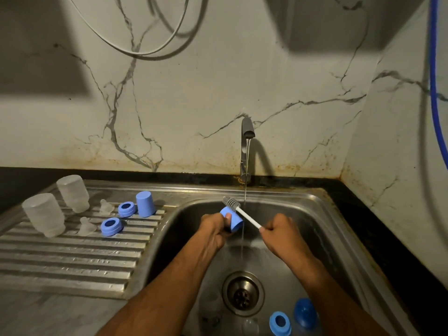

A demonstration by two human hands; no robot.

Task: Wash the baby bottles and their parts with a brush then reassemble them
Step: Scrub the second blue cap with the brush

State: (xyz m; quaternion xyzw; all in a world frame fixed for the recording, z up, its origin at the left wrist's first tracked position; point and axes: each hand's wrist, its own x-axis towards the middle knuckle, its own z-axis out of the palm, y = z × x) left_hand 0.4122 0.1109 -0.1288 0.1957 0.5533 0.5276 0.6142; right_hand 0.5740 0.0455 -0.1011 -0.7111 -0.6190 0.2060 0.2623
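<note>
Because the blue cap (232, 220) is wet and pinched only between the thumb and fingers of the left hand (214, 230), it could slip into the sink (303, 209) if the brush (232, 204) pushes hard. At mid-frame, just left of the water stream (244, 197), the cap sticks out past the left knuckles, bristles against its far end. The right hand (278, 230), just right of it, is closed round the white brush handle.
</note>
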